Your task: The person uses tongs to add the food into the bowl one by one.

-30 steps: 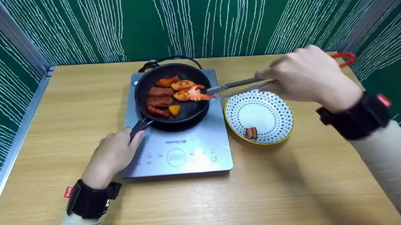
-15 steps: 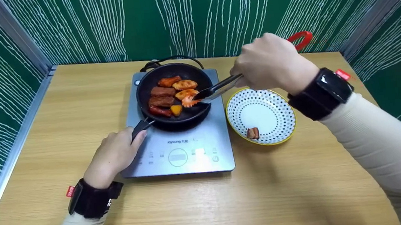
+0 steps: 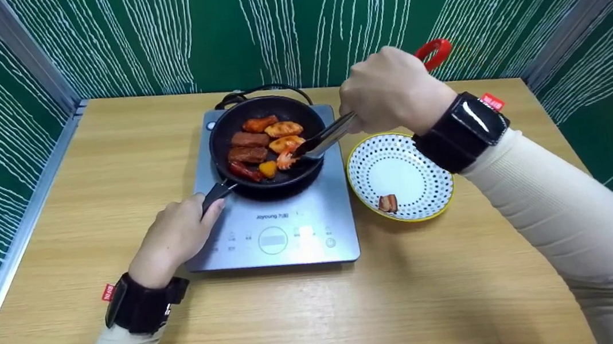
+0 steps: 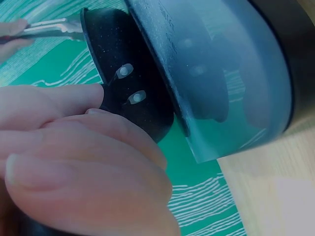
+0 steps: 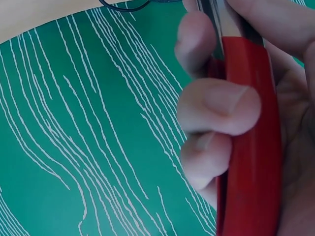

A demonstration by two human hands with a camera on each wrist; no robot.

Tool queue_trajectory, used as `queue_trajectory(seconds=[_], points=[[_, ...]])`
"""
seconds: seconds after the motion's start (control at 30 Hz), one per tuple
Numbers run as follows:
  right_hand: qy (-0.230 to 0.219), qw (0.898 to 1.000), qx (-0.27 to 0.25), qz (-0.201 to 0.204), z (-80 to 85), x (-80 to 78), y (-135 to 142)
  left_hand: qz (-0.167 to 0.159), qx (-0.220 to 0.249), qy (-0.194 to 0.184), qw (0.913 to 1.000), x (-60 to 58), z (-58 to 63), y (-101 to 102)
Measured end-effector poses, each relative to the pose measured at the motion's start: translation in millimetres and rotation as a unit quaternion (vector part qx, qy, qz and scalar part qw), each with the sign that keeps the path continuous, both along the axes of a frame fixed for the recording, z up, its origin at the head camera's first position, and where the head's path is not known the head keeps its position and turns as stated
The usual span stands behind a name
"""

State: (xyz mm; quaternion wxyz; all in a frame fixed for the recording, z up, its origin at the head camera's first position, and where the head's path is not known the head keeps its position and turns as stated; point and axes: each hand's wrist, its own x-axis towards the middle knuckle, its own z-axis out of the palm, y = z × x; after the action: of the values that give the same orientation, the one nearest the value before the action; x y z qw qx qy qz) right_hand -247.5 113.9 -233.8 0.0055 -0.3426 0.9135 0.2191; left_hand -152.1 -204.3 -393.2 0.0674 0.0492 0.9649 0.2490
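In the head view my left hand point(image 3: 178, 233) grips the handle point(image 3: 218, 193) of a black frying pan point(image 3: 304, 173). The left wrist view shows the fingers curled round that handle, with the pan's outer wall beyond. My right hand point(image 3: 387, 90) holds metal tongs point(image 3: 328, 135) by their red handle point(image 5: 251, 137), fingers wrapped round it in the right wrist view. The tongs reach down into the pan's right side, their tips at an orange-red frilled piece of food point(image 3: 285, 160). Beside it lie brown meat slabs point(image 3: 248, 154), golden wing-like pieces point(image 3: 284, 129), red pieces point(image 3: 246, 171) and a yellow chunk point(image 3: 268, 169).
The pan is over a silver induction cooker point(image 3: 246, 248) on a wooden table point(image 3: 312, 321). To its right stands a dotted bowl point(image 3: 442, 197) with a yellow rim, holding one small meat piece point(image 3: 387, 204). A black cord point(image 3: 274, 87) loops behind. Green panels point(image 3: 221, 31) enclose the back and sides.
My right hand has moved left with the tongs, bringing the frilled piece lower and leftward into the pan, near the yellow chunk. The left hand and pan have stayed put.
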Motion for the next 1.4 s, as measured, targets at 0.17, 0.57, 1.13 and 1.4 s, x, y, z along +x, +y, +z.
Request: queue_trajectory(seconds=[0.17,0.57,1.13,1.4], points=[[-0.008,1.0,-0.009,0.021,-6.0,-2.4,3,0.003,0.001,0.001,1.0,-0.6,-1.0,1],[0.01,0.999,-0.034,0.037,-9.9,-4.1,14,0.012,0.007,-0.014,0.9998,-0.5,-1.1,0],[0.013,0.992,-0.104,0.072,-49.9,-10.0,26,0.01,-0.002,-0.007,0.9999,-0.5,-1.6,1],[0.05,0.977,-0.188,0.089,-48.0,2.6,66,0.004,0.008,-0.004,1.0,-0.3,0.2,-1]])
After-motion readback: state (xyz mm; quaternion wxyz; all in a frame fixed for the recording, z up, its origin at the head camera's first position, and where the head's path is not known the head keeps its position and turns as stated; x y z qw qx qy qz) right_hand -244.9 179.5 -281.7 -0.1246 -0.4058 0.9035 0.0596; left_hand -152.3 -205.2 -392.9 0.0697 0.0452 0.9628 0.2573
